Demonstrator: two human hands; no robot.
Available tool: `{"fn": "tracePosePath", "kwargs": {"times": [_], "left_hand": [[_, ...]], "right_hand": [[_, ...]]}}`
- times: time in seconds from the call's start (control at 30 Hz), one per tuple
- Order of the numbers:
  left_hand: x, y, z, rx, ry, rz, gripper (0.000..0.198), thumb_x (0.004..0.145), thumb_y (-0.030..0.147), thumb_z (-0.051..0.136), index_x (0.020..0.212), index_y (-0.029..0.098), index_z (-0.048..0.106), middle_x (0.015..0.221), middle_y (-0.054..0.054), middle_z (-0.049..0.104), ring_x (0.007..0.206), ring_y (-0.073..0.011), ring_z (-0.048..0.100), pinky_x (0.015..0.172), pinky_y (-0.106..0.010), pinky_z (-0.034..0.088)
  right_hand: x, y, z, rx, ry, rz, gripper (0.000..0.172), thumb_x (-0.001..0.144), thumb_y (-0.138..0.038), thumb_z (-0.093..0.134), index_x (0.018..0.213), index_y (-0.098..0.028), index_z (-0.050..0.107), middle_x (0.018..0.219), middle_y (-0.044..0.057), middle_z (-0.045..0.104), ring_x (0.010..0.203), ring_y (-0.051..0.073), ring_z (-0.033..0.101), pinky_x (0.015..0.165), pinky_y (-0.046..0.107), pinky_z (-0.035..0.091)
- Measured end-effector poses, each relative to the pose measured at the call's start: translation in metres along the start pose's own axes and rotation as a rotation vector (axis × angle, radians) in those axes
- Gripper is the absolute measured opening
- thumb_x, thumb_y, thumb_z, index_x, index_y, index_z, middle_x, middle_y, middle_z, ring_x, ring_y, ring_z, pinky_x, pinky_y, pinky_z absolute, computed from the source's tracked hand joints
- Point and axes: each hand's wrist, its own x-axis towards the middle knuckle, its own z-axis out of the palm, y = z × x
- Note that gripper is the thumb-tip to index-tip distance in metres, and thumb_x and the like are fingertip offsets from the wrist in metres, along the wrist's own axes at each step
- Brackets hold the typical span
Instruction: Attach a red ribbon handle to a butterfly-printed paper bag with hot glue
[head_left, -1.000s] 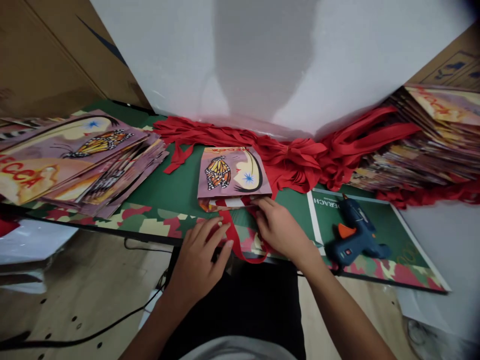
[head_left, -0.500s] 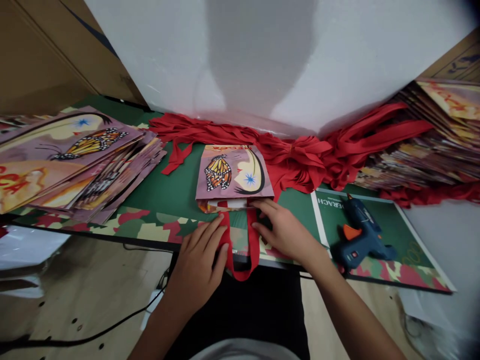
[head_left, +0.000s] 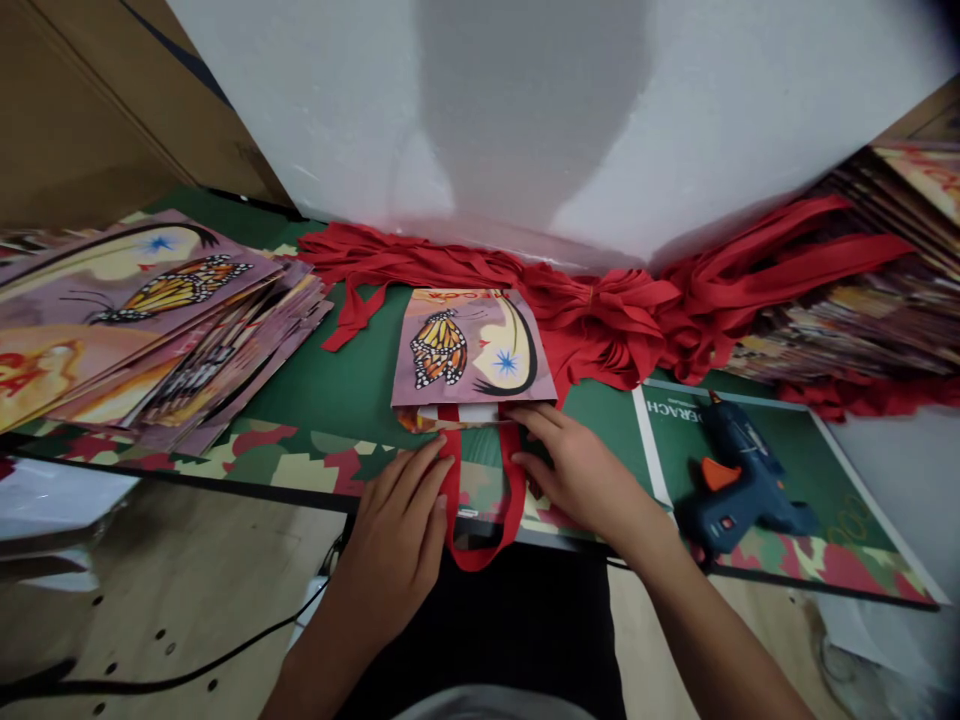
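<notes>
A small paper bag [head_left: 465, 350] printed with a butterfly and part of a face lies flat, its mouth towards me. A red ribbon handle [head_left: 480, 558] loops out of that mouth and hangs over the table's front edge. My left hand [head_left: 397, 530] rests beside the loop's left strand, fingers stretched out, fingertips touching the ribbon. My right hand [head_left: 574, 470] has its fingertips at the right end of the bag's mouth and its thumb against the right strand, gripping the bag there. The fingertips' exact hold is partly hidden.
Printed bags [head_left: 180, 320] are piled at left, with another stack [head_left: 825, 310] at far right. Red ribbons [head_left: 600, 310] lie heaped behind the bag. A blue glue gun [head_left: 742, 480] lies at right on the green board [head_left: 607, 430]. A white panel [head_left: 337, 120] stands behind.
The view has shifted slightly. The bag's mouth and the ribbon loop look a little wider, and the loop's right strand sits further right. Both hands stay nearly in place.
</notes>
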Motion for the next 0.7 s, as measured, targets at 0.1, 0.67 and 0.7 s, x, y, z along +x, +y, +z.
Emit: {"fn": "tracePosePath", "kwargs": {"times": [0.1,0.67,0.7], "left_hand": [[-0.001,0.001,-0.001,-0.008,0.007,0.002,0.045,0.111,0.018,0.046,0.155,0.022,0.053,0.162,-0.01,0.062,0.145,-0.031,0.058,0.117,-0.053,0.052],[0.013,0.008,-0.01,-0.081,0.118,-0.011,0.053,0.108,0.012,0.053,0.159,0.023,0.05,0.165,-0.017,0.053,0.146,-0.0316,0.059,0.121,-0.05,0.052],[0.019,0.008,-0.009,-0.053,0.143,0.0,0.055,0.107,0.012,0.055,0.161,0.022,0.048,0.163,-0.018,0.054,0.144,-0.0329,0.061,0.119,-0.05,0.052]], "right_hand": [[0.001,0.0,-0.001,0.003,-0.003,-0.011,0.052,0.1,-0.006,0.07,0.15,-0.021,0.065,0.148,0.013,0.069,0.134,0.031,0.069,0.117,0.047,0.057],[0.001,-0.002,-0.003,-0.018,-0.006,-0.034,0.054,0.101,-0.005,0.069,0.153,-0.019,0.065,0.15,0.015,0.068,0.136,0.031,0.068,0.12,0.047,0.057],[0.002,-0.002,-0.003,-0.019,-0.007,-0.032,0.054,0.101,-0.004,0.069,0.152,-0.018,0.065,0.15,0.015,0.068,0.136,0.031,0.068,0.12,0.047,0.057]]}}
